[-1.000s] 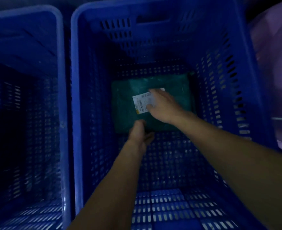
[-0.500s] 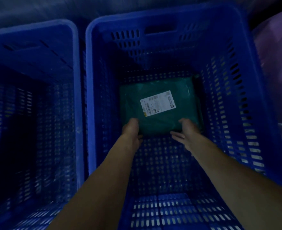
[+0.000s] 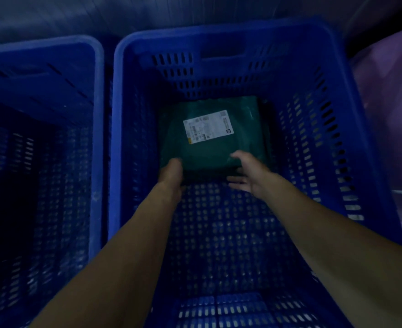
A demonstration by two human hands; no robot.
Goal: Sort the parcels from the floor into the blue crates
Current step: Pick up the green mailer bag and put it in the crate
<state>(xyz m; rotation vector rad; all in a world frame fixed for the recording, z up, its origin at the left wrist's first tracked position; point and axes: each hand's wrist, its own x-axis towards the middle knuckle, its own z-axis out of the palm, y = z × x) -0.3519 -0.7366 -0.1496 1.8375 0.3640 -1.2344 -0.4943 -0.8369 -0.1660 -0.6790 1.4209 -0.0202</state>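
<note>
Green parcel [image 3: 209, 152], white label [image 3: 207, 127] up, flat on floor of right blue crate [image 3: 219, 36] near far wall, left hand [image 3: 171, 176] curled round its near-left corner, right hand [image 3: 248, 172] touching near-right corner, fingers [image 3: 236, 183] straight and loose, second blue crate [image 3: 97, 95] just beside, left

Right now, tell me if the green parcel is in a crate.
In: the green parcel lies flat on the floor of the right blue crate, label up.

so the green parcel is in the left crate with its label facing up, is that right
Not the left: the parcel lies in the right crate, with its label facing up, as the head view shows.
</note>
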